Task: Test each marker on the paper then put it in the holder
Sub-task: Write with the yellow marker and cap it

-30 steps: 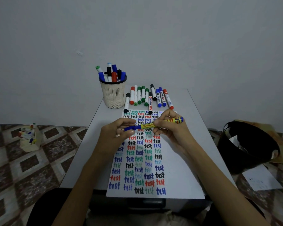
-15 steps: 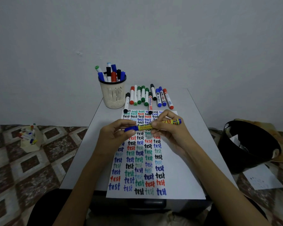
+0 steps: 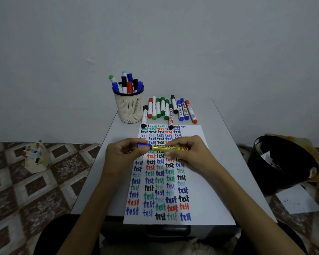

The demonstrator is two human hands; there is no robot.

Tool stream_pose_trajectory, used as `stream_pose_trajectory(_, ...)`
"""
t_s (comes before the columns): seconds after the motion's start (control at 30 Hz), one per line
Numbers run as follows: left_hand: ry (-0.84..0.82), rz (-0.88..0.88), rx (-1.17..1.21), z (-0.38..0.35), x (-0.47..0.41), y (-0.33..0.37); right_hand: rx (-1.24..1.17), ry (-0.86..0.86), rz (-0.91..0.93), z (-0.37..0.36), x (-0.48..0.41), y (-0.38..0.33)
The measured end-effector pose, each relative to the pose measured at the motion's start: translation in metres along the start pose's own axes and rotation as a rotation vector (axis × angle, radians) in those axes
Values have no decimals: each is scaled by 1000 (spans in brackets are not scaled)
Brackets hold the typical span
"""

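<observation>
A yellow permanent marker (image 3: 162, 148) with a blue cap lies level between both hands above the paper (image 3: 206, 199), which is covered in coloured "test" words. My left hand (image 3: 123, 155) pinches the blue cap end. My right hand (image 3: 188, 153) grips the yellow barrel. The cap looks seated on the marker. A cream mesh holder (image 3: 130, 109) at the back left of the table has several markers standing in it. A row of several loose markers (image 3: 168, 110) lies to the right of the holder, at the top edge of the paper.
The small grey table (image 3: 234, 162) stands against a plain wall. A black bin (image 3: 282, 164) with paper scraps sits on the floor at the right, a loose sheet (image 3: 298, 199) beside it. A beige holder of pens (image 3: 35, 157) stands on the patterned floor at the left.
The marker has gone from tilted up at the right to level, and both hands have drawn a little closer together along it.
</observation>
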State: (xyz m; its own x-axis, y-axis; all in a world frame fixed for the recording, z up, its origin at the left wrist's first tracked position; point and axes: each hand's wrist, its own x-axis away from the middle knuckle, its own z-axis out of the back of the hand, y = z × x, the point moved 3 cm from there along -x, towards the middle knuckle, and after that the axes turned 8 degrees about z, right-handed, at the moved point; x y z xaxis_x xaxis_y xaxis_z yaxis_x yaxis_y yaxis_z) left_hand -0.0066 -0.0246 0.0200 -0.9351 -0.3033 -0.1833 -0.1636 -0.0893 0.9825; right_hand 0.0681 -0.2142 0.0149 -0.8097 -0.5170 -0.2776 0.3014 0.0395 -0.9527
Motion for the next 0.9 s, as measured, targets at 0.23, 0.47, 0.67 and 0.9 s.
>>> stream_pose_trajectory(0.23,33,-78,-99,-1,-2,1,-33,-43,26,-1,-4,0)
stream_pose_trajectory(0.47,40,-102,-116,1,-1,2,-61,-92,47,-3,-3,2)
stream_pose_trajectory(0.67,85,-145,-111,-1,-3,6,60,40,162,-3,-9,7)
stream_pose_trajectory(0.9,163,-208,-231,1,-6,2,954,23,602,-4,-20,-8)
